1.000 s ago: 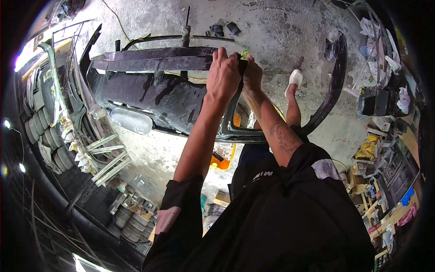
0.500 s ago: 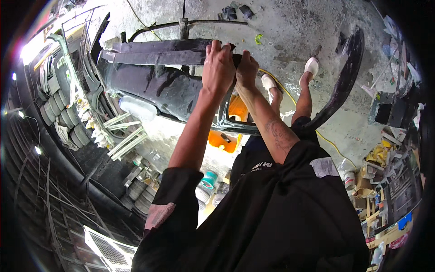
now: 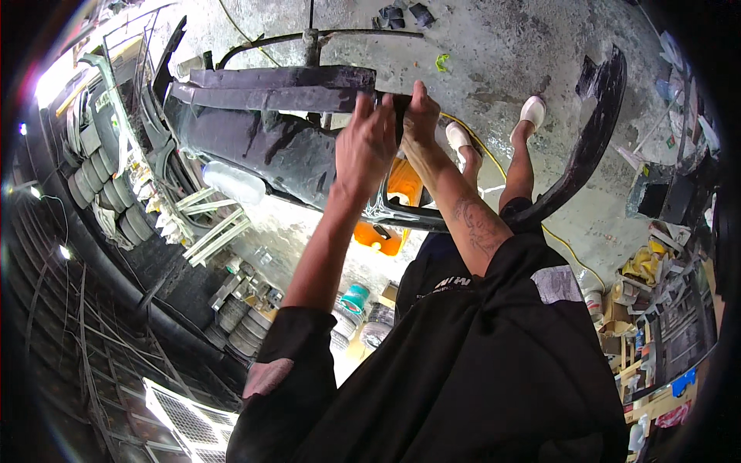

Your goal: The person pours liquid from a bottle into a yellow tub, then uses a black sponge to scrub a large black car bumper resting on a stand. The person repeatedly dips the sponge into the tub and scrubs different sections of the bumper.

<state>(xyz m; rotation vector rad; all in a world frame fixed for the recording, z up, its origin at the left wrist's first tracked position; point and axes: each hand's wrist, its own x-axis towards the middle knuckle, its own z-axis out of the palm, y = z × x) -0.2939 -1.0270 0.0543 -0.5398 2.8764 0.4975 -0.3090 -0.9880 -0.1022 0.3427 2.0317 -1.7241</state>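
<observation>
A long black car bumper lies raised on a thin metal stand, in front of me and to the left. Its narrow curved end sweeps round to my right. My left hand is closed and slightly blurred at the bumper's edge; its curled fingers hide whatever they hold. Beside it, my right hand is closed with its fingers wrapped over a dark strip of the bumper. Greyish streaks and scuffs mark the black surface.
Below the bumper is an orange container with a small dark thing on it. A yellow hose runs over the concrete floor past my feet. Stacked tyres and bumper parts fill the left; boxes and scraps clutter the right.
My left hand has moved down toward me, from the bumper's upper ledge to lower on its edge, uncovering that ledge's end. My right hand has stayed nearly in place.
</observation>
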